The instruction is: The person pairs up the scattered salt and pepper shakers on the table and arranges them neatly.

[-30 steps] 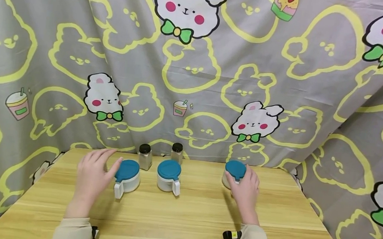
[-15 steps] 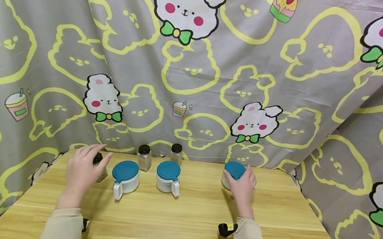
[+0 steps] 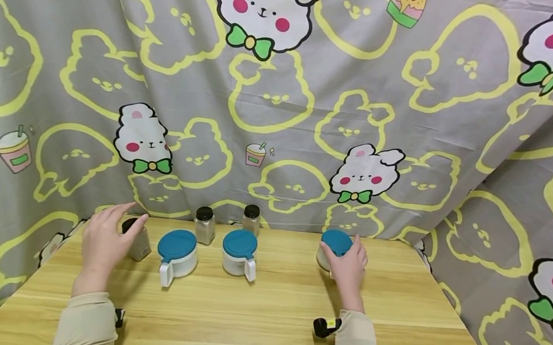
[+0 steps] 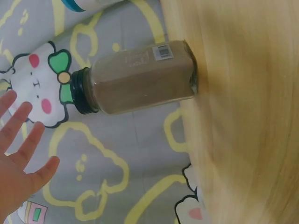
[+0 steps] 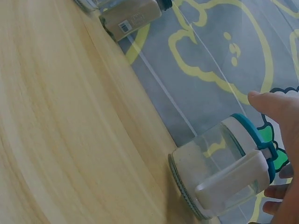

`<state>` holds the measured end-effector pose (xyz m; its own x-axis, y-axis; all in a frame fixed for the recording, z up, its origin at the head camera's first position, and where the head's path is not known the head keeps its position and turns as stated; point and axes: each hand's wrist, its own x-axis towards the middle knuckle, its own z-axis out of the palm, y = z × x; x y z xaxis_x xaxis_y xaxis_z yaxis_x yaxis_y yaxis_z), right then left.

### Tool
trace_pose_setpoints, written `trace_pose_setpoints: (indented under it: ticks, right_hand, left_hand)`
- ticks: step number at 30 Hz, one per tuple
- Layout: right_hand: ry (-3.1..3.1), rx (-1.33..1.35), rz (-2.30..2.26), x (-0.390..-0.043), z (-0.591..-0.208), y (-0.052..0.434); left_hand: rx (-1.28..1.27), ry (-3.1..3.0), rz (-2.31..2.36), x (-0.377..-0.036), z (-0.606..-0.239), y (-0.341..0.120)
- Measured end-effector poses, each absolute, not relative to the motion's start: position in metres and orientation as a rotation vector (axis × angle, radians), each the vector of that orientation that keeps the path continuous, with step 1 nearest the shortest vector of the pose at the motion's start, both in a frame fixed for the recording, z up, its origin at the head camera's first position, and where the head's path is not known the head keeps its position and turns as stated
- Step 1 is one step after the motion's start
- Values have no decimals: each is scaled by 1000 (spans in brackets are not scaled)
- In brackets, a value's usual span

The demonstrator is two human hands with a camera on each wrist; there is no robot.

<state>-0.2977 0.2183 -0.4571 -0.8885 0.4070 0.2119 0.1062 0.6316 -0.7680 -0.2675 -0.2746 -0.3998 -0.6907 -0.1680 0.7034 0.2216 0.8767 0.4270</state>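
Observation:
My left hand (image 3: 106,242) hovers with fingers spread beside a square glass spice bottle (image 3: 139,247) with a black cap. In the left wrist view this bottle (image 4: 140,77) holds brownish powder, and space shows between its cap and the fingers. At the right, my right hand (image 3: 349,271) is at a round glass seasoning jar with a blue lid (image 3: 336,241). Its thumb and fingers are spread around the lid side, the thumb standing apart from it in the right wrist view. White contents and a white handle show on this jar (image 5: 224,170).
Two more seasoning jars with blue lids, a left one (image 3: 177,252) and a middle one (image 3: 239,249), stand on the wooden table (image 3: 222,323). Behind them are two black-capped bottles, one left (image 3: 205,227) and one right (image 3: 251,220). A patterned curtain (image 3: 282,112) hangs along the back edge.
My left hand has moved left, away from the left blue-lidded jar, to the black-capped bottle that it hid before. The right hand stays at its jar. The head view shifts slightly.

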Motion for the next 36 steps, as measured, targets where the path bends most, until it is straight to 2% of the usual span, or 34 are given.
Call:
trace_pose_setpoints:
  ticks: [18,36]
  right_hand:
    - [-2503,-423,1154,-303,-466,222]
    - [-2501,-433,1189,-307,-472,221]
  left_hand:
    - [-36,-2291,-628,-272,-399,-262]
    - [57,-2369,-651,-274,-407,-285]
